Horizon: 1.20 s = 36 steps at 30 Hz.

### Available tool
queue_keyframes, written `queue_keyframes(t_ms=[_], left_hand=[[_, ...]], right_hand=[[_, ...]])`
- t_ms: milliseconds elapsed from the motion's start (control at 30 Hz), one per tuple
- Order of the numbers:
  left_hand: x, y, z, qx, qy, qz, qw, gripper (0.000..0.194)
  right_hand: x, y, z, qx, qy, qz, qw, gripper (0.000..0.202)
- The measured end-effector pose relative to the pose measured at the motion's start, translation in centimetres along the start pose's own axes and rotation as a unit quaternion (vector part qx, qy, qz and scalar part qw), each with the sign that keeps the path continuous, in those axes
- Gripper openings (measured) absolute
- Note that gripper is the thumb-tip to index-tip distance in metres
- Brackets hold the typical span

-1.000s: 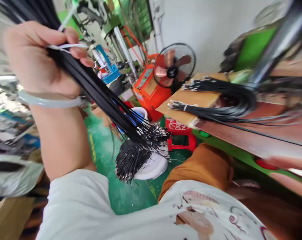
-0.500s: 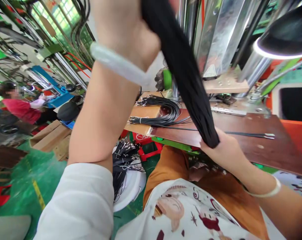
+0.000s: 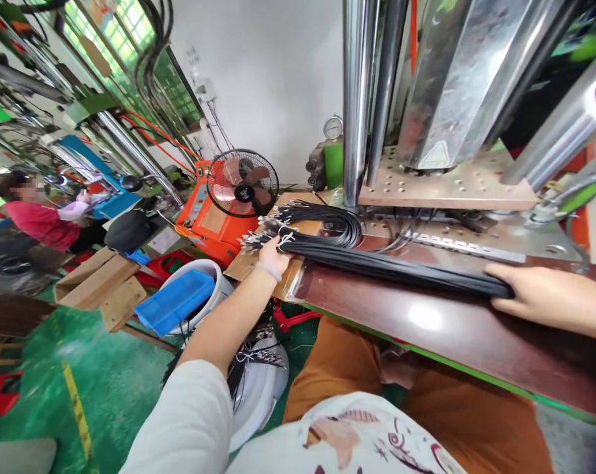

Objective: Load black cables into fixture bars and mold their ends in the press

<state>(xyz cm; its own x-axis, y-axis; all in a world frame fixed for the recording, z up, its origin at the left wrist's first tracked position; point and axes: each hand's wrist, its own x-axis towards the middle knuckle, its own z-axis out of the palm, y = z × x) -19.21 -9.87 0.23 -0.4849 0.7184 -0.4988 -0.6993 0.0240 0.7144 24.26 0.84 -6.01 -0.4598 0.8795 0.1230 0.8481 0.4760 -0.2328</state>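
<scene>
A long bundle of black cables (image 3: pixel 391 266) stretches across the brown table (image 3: pixel 367 296), tied with white string near its metal-tipped left end. My left hand (image 3: pixel 274 258) is closed round that tied end. Around the far right end, my right hand (image 3: pixel 529 289) has its fingers wrapped. Just behind lies a second bundle of black cables (image 3: pixel 347 220), bent in a loop, its tips on a piece of cardboard (image 3: pixel 238 266) at the table's left end.
Behind the table stands a metal press (image 3: pixel 446 191) with upright columns. To the left are a fan (image 3: pixel 243 191), an orange machine (image 3: pixel 209 227), a blue tray (image 3: pixel 179 299) on a white bucket, and another white bucket (image 3: pixel 265 408) holding cables. A person in red (image 3: pixel 45 220) sits far left.
The black cable bundle has come down from a steep, raised position to lie along the table. My left hand has lowered to its tied end; my right hand has moved right with the other end.
</scene>
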Motion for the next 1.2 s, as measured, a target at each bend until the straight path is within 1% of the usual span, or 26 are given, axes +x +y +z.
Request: queue_keyframes(t_ms=[33, 67, 100, 133, 167, 200, 233, 267, 300, 333, 400, 433, 467, 500, 567, 600, 633, 667, 733, 767, 833, 933, 1000, 1067, 1133, 1200], left_hand=[[0.6, 1.1, 0.0, 0.026, -0.008, -0.013, 1.0, 0.025], [1.0, 2.3, -0.5, 0.091, -0.026, -0.042, 0.995, 0.027], [1.1, 3.3, -1.3, 0.196, -0.046, -0.066, 0.977, 0.033], [1.2, 4.3, -2.3, 0.346, -0.067, -0.072, 0.933, 0.041], [1.2, 5.0, -3.3, 0.517, -0.082, -0.033, 0.851, 0.048], [1.4, 5.5, -4.1, 0.649, -0.076, 0.067, 0.754, 0.051], [1.8, 5.7, -4.6, 0.725, -0.078, 0.164, 0.664, 0.05], [2.3, 5.6, -4.8, 0.761, -0.087, 0.262, 0.586, 0.046], [3.0, 5.3, -4.7, 0.775, -0.112, 0.335, 0.524, 0.042], [3.6, 4.8, -4.5, 0.784, -0.153, 0.375, 0.471, 0.039], [4.7, 3.5, -3.9, 0.805, -0.225, 0.408, 0.367, 0.038], [5.0, 2.9, -3.7, 0.816, -0.24, 0.415, 0.323, 0.041], [5.2, 2.5, -3.7, 0.825, -0.24, 0.415, 0.299, 0.043], [5.2, 2.3, -3.8, 0.832, -0.232, 0.415, 0.286, 0.045], [5.0, 2.1, -4.1, 0.837, -0.213, 0.421, 0.278, 0.046], [4.8, 2.0, -4.1, 0.835, -0.213, 0.426, 0.276, 0.046], [4.6, 1.8, -4.0, 0.83, -0.222, 0.433, 0.273, 0.047], [4.2, 1.4, -3.8, 0.821, -0.236, 0.446, 0.267, 0.048], [3.3, 0.0, -3.1, 0.797, -0.284, 0.473, 0.243, 0.052], [2.8, -0.8, -2.6, 0.788, -0.309, 0.483, 0.227, 0.056], [1.8, -2.3, -2.0, 0.784, -0.329, 0.488, 0.198, 0.063], [0.9, -3.6, -1.6, 0.807, -0.307, 0.473, 0.173, 0.061], [0.6, -3.9, -1.3, 0.83, -0.281, 0.452, 0.166, 0.057], [0.7, -3.9, -0.8, 0.855, -0.246, 0.428, 0.162, 0.054], [1.1, -3.7, -0.1, 0.876, -0.206, 0.405, 0.162, 0.051], [1.6, -3.4, 0.3, 0.885, -0.193, 0.392, 0.163, 0.049]], right_hand=[[1.1, 0.1, 0.1, -0.016, -0.063, -0.006, 0.998, 0.032], [1.7, 0.2, 0.1, -0.03, -0.112, -0.011, 0.993, 0.035], [1.7, 0.1, 0.1, -0.041, -0.135, -0.014, 0.99, 0.037], [1.4, -0.2, 0.0, -0.048, -0.133, -0.02, 0.99, 0.037], [0.7, -0.7, -0.2, -0.049, -0.13, -0.036, 0.99, 0.035], [-0.1, -1.5, -0.4, -0.05, -0.128, -0.059, 0.989, 0.032], [-1.0, -2.6, -0.6, -0.053, -0.128, -0.085, 0.987, 0.028], [-1.7, -3.9, -0.8, -0.06, -0.128, -0.109, 0.984, 0.024], [-2.3, -5.1, -1.0, -0.07, -0.131, -0.128, 0.981, 0.021], [-2.9, -6.1, -1.1, -0.08, -0.136, -0.14, 0.977, 0.019], [-4.0, -6.9, -1.3, -0.102, -0.136, -0.144, 0.975, 0.018], [-4.8, -6.5, -1.4, -0.113, -0.125, -0.139, 0.976, 0.02], [-5.6, -5.6, -1.7, -0.122, -0.107, -0.134, 0.978, 0.025], [-6.6, -4.3, -2.2, -0.124, -0.083, -0.13, 0.98, 0.036], [-8.5, -1.5, -3.7, -0.091, -0.042, -0.125, 0.987, 0.06], [-9.0, -0.3, -4.5, -0.056, -0.03, -0.124, 0.99, 0.064], [-9.1, 0.5, -5.2, -0.017, -0.021, -0.118, 0.993, 0.059], [-8.8, 1.0, -5.7, 0.017, -0.012, -0.107, 0.994, 0.046], [-6.8, 0.8, -6.0, 0.057, -0.011, -0.089, 0.994, 0.024], [-5.5, 0.4, -5.7, 0.063, -0.021, -0.09, 0.994, 0.024], [-2.9, -0.8, -4.8, 0.058, -0.076, -0.11, 0.989, 0.022], [-0.6, -1.8, -3.5, 0.028, -0.168, -0.135, 0.976, 0.014], [-0.2, -1.5, -3.2, 0.009, -0.193, -0.143, 0.971, 0.011], [-0.2, -0.6, -3.5, -0.003, -0.171, -0.153, 0.973, 0.016], [-0.5, 0.3, -4.1, -0.012, -0.113, -0.146, 0.983, 0.02], [-1.6, 0.8, -4.8, -0.033, -0.038, -0.104, 0.993, 0.021]])
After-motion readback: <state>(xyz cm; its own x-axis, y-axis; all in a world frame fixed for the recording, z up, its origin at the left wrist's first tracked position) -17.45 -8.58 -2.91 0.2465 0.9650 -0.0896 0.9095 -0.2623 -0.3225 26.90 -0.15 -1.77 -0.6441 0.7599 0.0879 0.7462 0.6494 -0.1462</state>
